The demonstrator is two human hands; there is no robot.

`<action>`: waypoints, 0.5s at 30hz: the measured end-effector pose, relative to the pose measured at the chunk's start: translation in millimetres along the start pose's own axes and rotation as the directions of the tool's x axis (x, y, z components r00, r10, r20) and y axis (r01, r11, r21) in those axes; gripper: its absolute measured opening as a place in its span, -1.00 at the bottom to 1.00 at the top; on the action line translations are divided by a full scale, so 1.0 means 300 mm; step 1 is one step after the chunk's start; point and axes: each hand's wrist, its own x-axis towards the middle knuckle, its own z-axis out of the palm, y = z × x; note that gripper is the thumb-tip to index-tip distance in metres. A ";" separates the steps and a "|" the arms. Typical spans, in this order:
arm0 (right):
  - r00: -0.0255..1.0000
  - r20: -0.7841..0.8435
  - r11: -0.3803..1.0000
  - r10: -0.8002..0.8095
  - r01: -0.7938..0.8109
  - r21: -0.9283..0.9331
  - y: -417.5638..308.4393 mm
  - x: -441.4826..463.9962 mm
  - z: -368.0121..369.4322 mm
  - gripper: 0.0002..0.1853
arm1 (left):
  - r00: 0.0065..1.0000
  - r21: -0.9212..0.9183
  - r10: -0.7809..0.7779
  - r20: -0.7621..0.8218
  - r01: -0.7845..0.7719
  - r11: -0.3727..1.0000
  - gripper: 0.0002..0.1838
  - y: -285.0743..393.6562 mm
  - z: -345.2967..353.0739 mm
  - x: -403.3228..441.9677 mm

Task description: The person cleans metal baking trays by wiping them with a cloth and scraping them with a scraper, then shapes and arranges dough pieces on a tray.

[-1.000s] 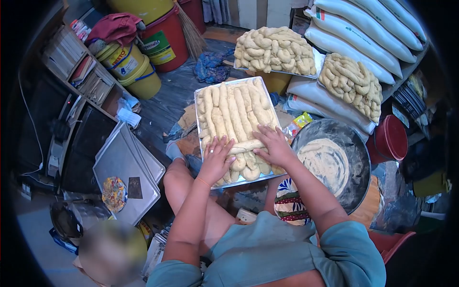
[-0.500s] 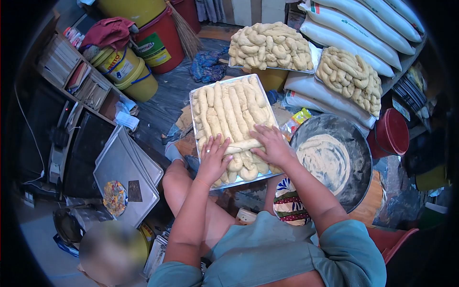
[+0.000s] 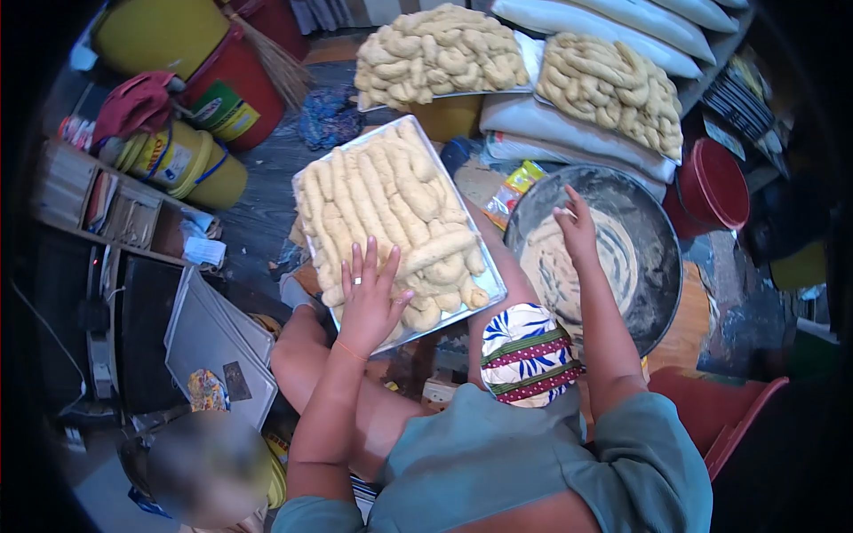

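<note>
Right hand (image 3: pixel 577 233) is leaving the dough rope (image 3: pixel 441 251), hovering part-open, apparently empty, over floured basin (image 3: pixel 659 258) at tray's (image 3: pixel 489 284) 3 o'clock; left hand (image 3: pixel 366 304) is lying splayed, gripping nothing; two-handed contact is pausing.

The left hand (image 3: pixel 366 302) hides some dough (image 3: pixel 360 200). Near left, a shape (image 3: pixel 209 466) blurs past naming; far right, sacks (image 3: pixel 697 15) are cut off.
</note>
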 end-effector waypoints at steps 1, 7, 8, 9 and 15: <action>0.994 -0.060 0.993 0.087 -0.092 -0.075 0.115 0.005 -0.059 -0.34 | 0.999 -0.006 0.033 0.017 -0.033 0.999 -0.26 0.038 0.001 0.031; 0.843 -0.215 0.665 0.494 -0.525 -0.531 0.901 -0.218 -0.302 -0.29 | 0.979 -0.033 0.202 0.012 -0.202 0.979 -0.28 0.253 0.083 0.203; 0.789 -0.245 0.572 0.563 -0.587 -0.573 0.891 -0.279 -0.296 -0.31 | 0.976 -0.034 0.215 0.012 -0.215 0.976 -0.28 0.280 0.102 0.223; 0.762 -0.175 0.569 0.623 -0.596 -0.567 0.906 -0.328 -0.293 -0.31 | 0.977 -0.050 0.214 -0.002 -0.214 0.975 -0.29 0.297 0.135 0.237; 0.840 0.037 0.622 0.541 -0.371 -0.690 1.036 -0.472 -0.029 -0.48 | 0.984 0.019 0.173 0.044 -0.174 0.985 -0.35 0.312 0.184 0.270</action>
